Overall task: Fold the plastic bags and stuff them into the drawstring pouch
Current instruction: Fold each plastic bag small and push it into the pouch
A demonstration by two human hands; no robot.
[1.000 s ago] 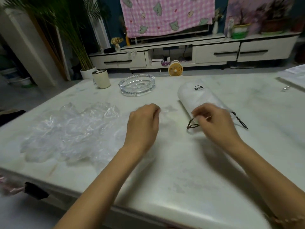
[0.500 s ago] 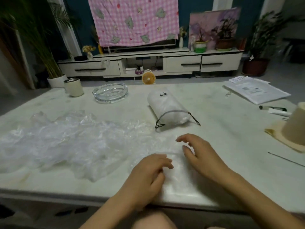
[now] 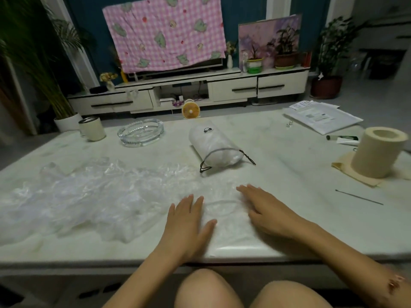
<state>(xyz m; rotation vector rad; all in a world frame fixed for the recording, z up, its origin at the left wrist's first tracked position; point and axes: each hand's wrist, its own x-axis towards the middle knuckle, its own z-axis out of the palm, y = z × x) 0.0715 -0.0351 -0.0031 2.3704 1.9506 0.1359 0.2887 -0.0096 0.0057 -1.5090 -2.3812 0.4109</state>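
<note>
Left hand (image 3: 186, 221): flat, fingers spread, pressing the plastic bag (image 3: 226, 227) at the table's (image 3: 300, 174) near edge.
Right hand (image 3: 264, 210): flat too, pressing the same bag.

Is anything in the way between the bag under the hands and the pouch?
Nothing visible does. The left hand and right hand press the flat bag; the drawstring pouch lies beyond it, only table between. The crumpled pile sits left.
</note>
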